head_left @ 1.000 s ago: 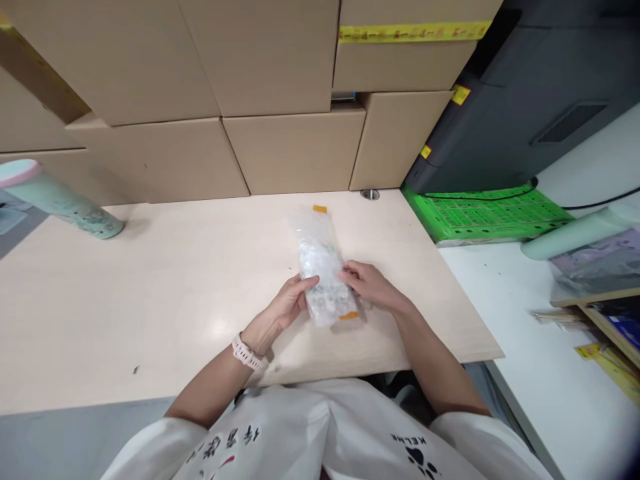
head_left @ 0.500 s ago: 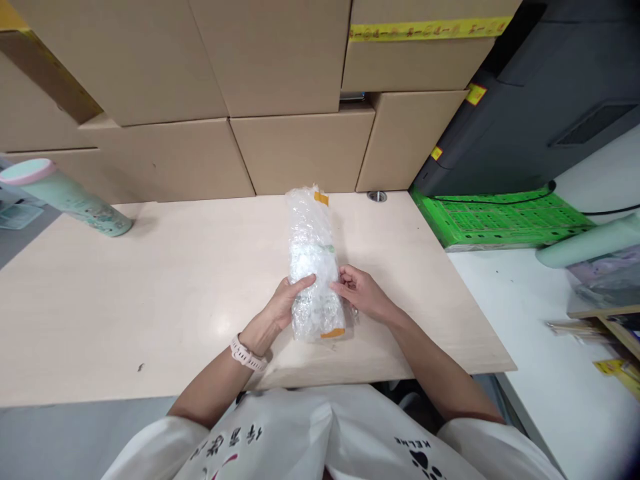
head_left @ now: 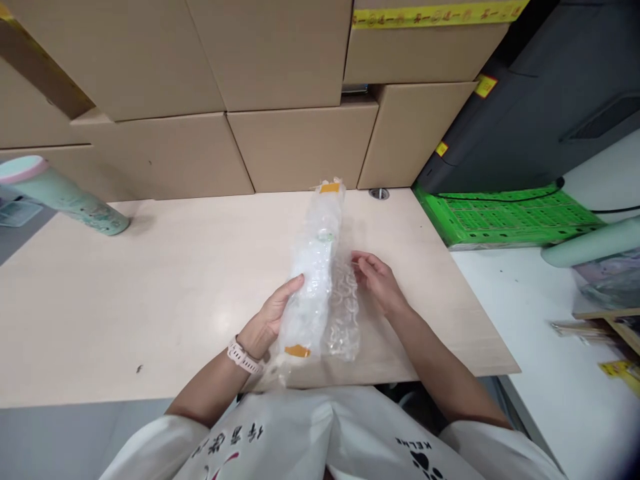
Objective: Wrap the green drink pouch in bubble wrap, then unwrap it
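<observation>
In front of me a long bundle in clear bubble wrap is held just over the table, with orange tape at its top and bottom ends and a small green mark near the middle. What is inside is blurred by the wrap. Wrapped round its left side is my left hand, thumb on top, a pale pink band at the wrist. My right hand pinches the right edge of a loose bubble wrap flap that is spread out from the bundle.
Cardboard boxes are stacked along the table's back edge. A mint green tumbler stands at the left. Right of the wooden table are a green plastic crate, a dark grey case and a white surface.
The bundle has turned, its top swinging right and its bottom left. My right hand has moved right and drawn a flap of bubble wrap away from the bundle.
</observation>
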Motion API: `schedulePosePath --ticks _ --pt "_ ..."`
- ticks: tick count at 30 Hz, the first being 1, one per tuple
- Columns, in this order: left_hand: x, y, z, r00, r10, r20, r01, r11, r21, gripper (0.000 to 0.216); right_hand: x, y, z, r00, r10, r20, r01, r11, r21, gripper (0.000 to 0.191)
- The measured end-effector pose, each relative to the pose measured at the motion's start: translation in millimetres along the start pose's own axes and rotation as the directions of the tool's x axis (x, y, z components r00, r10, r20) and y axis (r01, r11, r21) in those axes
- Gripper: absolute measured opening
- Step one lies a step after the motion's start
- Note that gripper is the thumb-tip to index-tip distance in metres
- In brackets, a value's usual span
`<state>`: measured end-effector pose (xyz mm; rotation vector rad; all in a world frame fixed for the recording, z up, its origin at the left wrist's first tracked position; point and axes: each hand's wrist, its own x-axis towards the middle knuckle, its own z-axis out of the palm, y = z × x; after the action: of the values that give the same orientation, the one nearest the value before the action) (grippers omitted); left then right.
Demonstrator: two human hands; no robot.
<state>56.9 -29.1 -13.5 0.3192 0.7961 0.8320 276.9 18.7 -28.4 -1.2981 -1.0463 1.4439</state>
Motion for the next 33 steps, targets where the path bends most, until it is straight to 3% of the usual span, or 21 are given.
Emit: schedulePosePath --ticks 3,7,13,16,21,24,27,29,30,33 --pt "-3 -2 -4 0.998 0.05 0.026 -0.051 0.998 0.036 0.044 -5 1 5 0.958 0.171 0.229 -0.18 0.983 0.018 0.049" --pt "-1 -6 0 0.982 0.182 0.045 -0.186 0.971 0.147 0.052 -20 1 15 0.861 0.147 0.487 -0.235 0.964 0.125 0.054" --pt "5 -15 13 0.904 0.428 0.013 -0.409 0.853 0.325 0.045 -23 12 13 0.807 0.205 0.553 -0.355 0.917 0.179 0.067" --pt "3 -20 16 0.879 0.475 -0.05 -0.431 0.833 0.346 0.047 -22 11 11 0.765 0.206 0.611 -0.37 0.916 0.154 0.071" --pt "0 -20 16 0.875 0.472 -0.106 -0.405 0.834 0.374 0.047 -24 4 9 0.687 0.117 0.717 -0.299 0.945 0.132 0.085" --pt "0 -19 17 0.854 0.502 -0.134 -0.387 0.786 0.482 0.042 -25 5 13 0.702 0.113 0.703 -0.227 0.971 0.07 0.072" --pt "3 -19 17 0.833 0.538 -0.134 -0.378 0.728 0.572 0.047 -26 7 20 0.779 0.102 0.618 -0.15 0.988 0.025 0.059" --pt "4 -16 13 0.791 0.605 -0.092 -0.429 0.656 0.621 0.06 -27 6 23 0.818 0.099 0.567 -0.132 0.991 0.018 0.054" --pt "4 -13 11 0.748 0.66 -0.064 -0.462 0.588 0.664 0.068 -27 6 23 0.826 0.101 0.555 -0.129 0.992 0.011 0.052" --pt "-1 4 0 0.53 0.842 0.099 -0.501 0.216 0.838 0.075 -28 2 18 0.813 0.102 0.573 -0.108 0.994 -0.024 0.051"
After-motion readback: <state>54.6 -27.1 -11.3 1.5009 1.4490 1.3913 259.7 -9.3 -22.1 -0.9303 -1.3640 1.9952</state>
